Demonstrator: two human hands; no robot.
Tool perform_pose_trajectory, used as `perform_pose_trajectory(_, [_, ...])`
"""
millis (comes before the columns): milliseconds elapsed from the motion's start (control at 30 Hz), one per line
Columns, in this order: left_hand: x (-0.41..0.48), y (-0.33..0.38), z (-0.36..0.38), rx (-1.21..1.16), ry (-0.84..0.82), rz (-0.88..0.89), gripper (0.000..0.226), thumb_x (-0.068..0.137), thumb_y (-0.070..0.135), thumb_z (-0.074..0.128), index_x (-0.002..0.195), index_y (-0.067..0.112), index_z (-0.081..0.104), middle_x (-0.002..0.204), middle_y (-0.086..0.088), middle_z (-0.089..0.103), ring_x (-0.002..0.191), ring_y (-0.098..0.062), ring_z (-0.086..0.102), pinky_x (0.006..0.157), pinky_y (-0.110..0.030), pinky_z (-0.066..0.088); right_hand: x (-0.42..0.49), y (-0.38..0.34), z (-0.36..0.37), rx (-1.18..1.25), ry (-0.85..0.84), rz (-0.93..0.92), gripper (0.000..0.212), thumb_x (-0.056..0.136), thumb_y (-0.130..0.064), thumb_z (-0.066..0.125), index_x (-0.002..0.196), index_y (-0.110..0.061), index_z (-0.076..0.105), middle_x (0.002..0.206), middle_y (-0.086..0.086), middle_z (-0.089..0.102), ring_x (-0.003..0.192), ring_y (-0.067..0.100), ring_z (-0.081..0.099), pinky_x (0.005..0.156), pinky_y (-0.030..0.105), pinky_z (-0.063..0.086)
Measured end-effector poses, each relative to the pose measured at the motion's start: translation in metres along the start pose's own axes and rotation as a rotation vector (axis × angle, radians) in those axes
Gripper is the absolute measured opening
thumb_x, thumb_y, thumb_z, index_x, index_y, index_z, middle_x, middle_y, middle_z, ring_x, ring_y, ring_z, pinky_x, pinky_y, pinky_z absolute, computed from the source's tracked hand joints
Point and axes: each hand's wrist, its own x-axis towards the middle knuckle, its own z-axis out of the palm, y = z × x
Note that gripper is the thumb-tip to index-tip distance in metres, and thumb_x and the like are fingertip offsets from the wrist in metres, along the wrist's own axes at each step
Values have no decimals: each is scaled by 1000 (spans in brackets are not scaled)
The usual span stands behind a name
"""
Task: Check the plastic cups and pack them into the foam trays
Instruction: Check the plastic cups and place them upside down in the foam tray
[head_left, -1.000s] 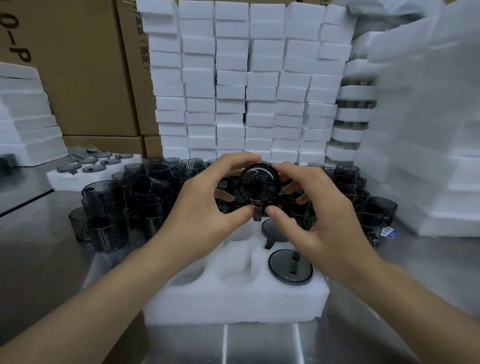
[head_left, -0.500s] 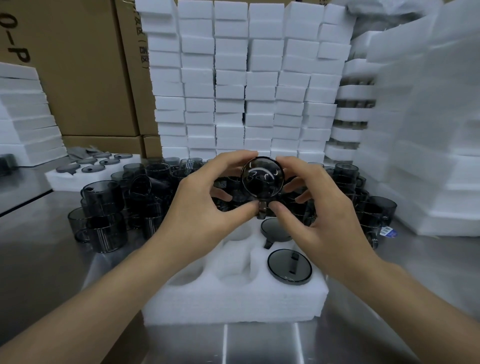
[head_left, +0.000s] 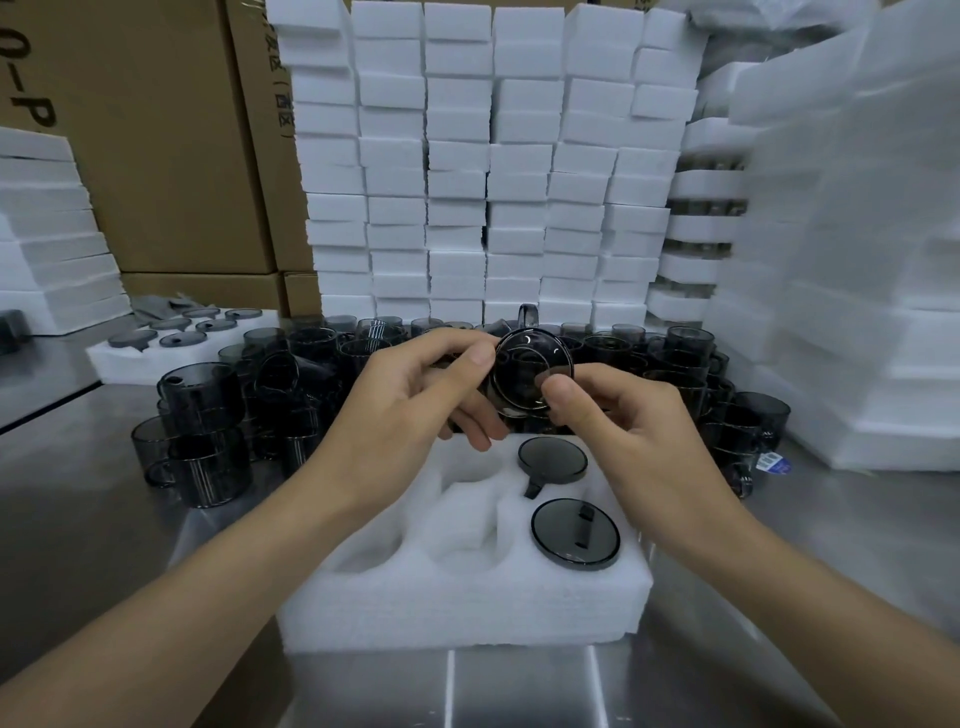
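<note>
Turned handle-up, cup (head_left: 530, 374) now pinched between left hand (head_left: 410, 402) and right hand (head_left: 628, 421) fingers (head_left: 560, 388).

Layout, head view: packing bench on a brushed steel table (head_left: 78, 519).

A white moulded foam tray (head_left: 467, 597) sits lower centre. In its right-hand pockets are a far smoke-grey plastic cup (head_left: 553, 460) and, in front of it, a near smoke-grey plastic cup (head_left: 575, 531). Above the tray's far edge, at frame centre, a third smoke-grey clear plastic cup (head_left: 530, 376) is pinched between the left hand (head_left: 410, 405) and the right hand (head_left: 623, 415). Behind the tray, a heap of loose grey plastic cups (head_left: 208, 415) runs from centre left to centre right. Behind the heap, at upper centre, is a wall of stacked white foam blocks (head_left: 467, 182). Brown cardboard boxes (head_left: 156, 156) stand upper left, with a second, filled white foam tray (head_left: 114, 358) in front of them. Piled white foam trays (head_left: 857, 260) fill the right edge.
</note>
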Motion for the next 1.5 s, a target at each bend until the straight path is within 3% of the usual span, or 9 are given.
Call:
perform_pose_trajectory(233, [-3, 0, -1, 21, -56, 0, 49, 89, 68, 58, 129, 42, 65, 94, -3, 81, 82, -22, 78, 70, -25, 51, -2, -1, 2, -42, 42, -17, 42, 78, -51, 89, 113, -34, 74, 95, -5, 76, 96, 16, 72, 88, 40, 57])
perform_pose_trajectory(333, [-4, -2, 1, 40, -91, 4, 56, 86, 66, 67, 135, 41, 59, 100, 1, 81, 88, -19, 78, 72, -15, 51, -2, 2, 1, -193, 72, -109, 47, 78, -45, 91, 117, -34, 68, 98, -8, 71, 101, 16, 69, 89, 37, 55])
perform_pose_trajectory(533, [-1, -2, 0, -33, -25, 16, 47, 84, 50, 79, 124, 30, 65, 83, 1, 78, 80, -7, 73, 69, -14, 52, -2, 6, 0, -307, 58, -163, 62, 76, -45, 91, 131, -36, 63, 116, -15, 65, 111, 8, 62, 86, 13, 45])
perform_pose_trajectory(700, [0, -1, -4, -91, -55, -54, 42, 89, 48, 69, 127, 29, 67, 106, -2, 81, 99, -16, 75, 73, -31, 56, -1, 6, -2, -303, 61, -174, 51, 79, -43, 87, 126, -34, 68, 119, -17, 63, 118, 8, 60, 91, 20, 48])
perform_pose_trajectory(833, [1, -3, -5, -19, -18, -51, 38, 94, 36, 60, 131, 38, 68, 117, 7, 79, 111, -11, 74, 83, -37, 57, -2, 2, -4, -301, 111, -236, 49, 81, -30, 88, 125, -28, 65, 121, -15, 61, 123, 13, 56, 99, 30, 48])
perform_pose_trajectory(1033, [-4, -1, -2, 150, -110, 24, 54, 87, 20, 67, 138, 38, 66, 130, 8, 73, 125, -13, 66, 98, -46, 57, -4, -1, -2, -340, 130, -331, 52, 78, -28, 85, 125, -29, 62, 122, -12, 59, 124, 10, 51, 104, 19, 40])
perform_pose_trajectory(1200, [-7, 2, 1, -20, -250, -29, 57, 93, 31, 72, 148, 28, 55, 120, -3, 80, 115, -14, 72, 89, -29, 56, -6, -1, 3, -409, 105, -403, 50, 77, -26, 87, 123, -22, 69, 123, -8, 60, 123, 15, 51, 107, 28, 40])
perform_pose_trajectory(1367, [-8, -2, 3, -12, -253, -14, 54, 86, 42, 80, 136, 28, 65, 112, -7, 81, 112, -24, 76, 97, -46, 62, -6, 0, 5, -423, 44, -404, 55, 75, -28, 87, 127, -25, 70, 128, -9, 59, 127, 15, 52, 110, 32, 42])
perform_pose_trajectory(1500, [-1, -3, -6, -120, -198, -72, 47, 83, 46, 70, 125, 26, 75, 110, -2, 80, 99, -14, 73, 75, -24, 56, -2, 1, -2, -318, -21, -283, 64, 80, -31, 94, 134, -37, 61, 125, -15, 66, 125, 11, 60, 108, 29, 46])
